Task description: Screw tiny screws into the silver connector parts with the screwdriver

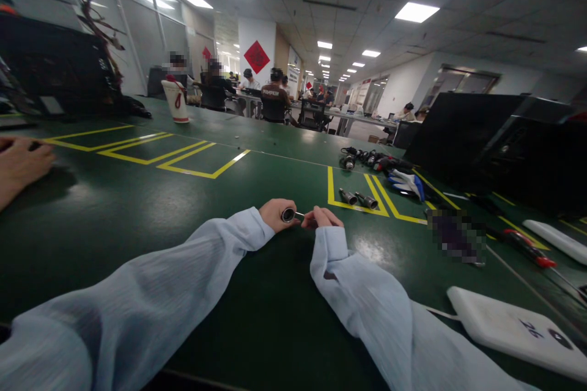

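Metal cylinder in our left hand, its thin rod pointing at our right

Our left hand [270, 214] is closed around a metal cylinder [288, 215], the dark round opening facing us. From its right side a thin rod [299, 214] reaches into the gap between our hands, toward the fingertips of our right hand [324, 217]. Those fingers are bent and drawn together just beside the rod's end; we cannot tell whether they grip it. Both hands are held low over the green table [202, 195], in pale blue sleeves [229, 235].

Forward and right of our right hand, two metal parts [367, 200] lie side by side within yellow tape [330, 186]. Behind them we see a heap of dark tools [349, 162] and a blue-and-white glove [407, 184]. Farther right lie a red-and-black screwdriver [527, 246] and a white slab [554, 238]; nearer us, a white case [495, 317] sits by our right sleeve.

Well left, another person's hand [25, 162] shows at the edge of our view. A paper cup [175, 101] stands toward the far edge of the table, and beyond it people sit at other desks.
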The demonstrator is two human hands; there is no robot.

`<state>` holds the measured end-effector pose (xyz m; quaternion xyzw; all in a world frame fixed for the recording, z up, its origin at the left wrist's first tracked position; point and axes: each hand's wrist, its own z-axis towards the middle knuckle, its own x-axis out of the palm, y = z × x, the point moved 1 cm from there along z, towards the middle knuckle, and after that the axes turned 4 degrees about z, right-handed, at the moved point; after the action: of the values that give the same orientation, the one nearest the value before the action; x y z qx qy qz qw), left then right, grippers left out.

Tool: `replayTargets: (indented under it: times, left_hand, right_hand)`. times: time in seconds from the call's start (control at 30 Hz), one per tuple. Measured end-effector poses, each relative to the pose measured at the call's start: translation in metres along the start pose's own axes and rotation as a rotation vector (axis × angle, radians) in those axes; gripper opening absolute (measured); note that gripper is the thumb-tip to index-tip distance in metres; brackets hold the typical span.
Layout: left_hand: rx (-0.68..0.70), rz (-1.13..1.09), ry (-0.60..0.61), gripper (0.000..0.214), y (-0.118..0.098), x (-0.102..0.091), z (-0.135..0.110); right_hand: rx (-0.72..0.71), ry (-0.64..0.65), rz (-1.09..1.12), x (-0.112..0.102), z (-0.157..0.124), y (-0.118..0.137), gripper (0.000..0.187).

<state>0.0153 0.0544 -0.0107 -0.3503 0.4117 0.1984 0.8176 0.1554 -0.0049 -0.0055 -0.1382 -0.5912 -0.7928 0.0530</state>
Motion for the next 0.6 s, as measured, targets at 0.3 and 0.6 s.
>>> replayTargets:
  times: [0.3,0.6]
  left_hand:
    - [0.004,0.032,0.022,0.017,-0.004,-0.001,-0.002]
    - [0.008,-0.016,-0.002,0.016,-0.007,-0.003,-0.004]
  right_hand:
    - [-0.040,0.022,-0.137,0.001,-0.002,0.004,0.028]
    - [0.161,-0.003,0.108,-0.002,0.003,0.002,0.024]
